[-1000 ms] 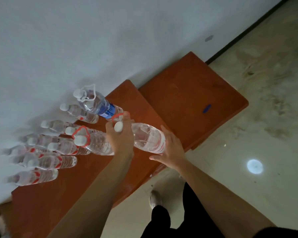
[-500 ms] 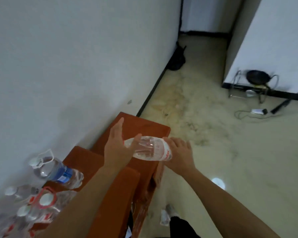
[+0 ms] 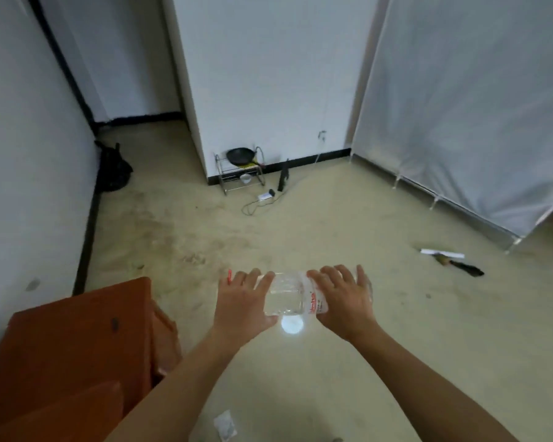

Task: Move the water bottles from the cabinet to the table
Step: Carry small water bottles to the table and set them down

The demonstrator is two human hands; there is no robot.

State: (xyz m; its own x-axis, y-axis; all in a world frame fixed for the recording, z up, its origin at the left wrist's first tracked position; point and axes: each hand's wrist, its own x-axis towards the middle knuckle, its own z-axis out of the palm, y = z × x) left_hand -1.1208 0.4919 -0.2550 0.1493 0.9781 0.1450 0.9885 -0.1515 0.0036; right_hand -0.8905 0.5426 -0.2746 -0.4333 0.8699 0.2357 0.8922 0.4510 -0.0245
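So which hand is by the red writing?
The right hand: it holds the red-lettered end of the water bottle; the left hand holds the clear end.

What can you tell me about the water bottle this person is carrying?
The water bottle is clear plastic with a white label printed in red. It lies sideways in the air above the floor, right of the orange cabinet. The left hand grips its neck end, hiding the cap; a red ring sticks out past those fingers. The right hand grips the other end, beside the label.
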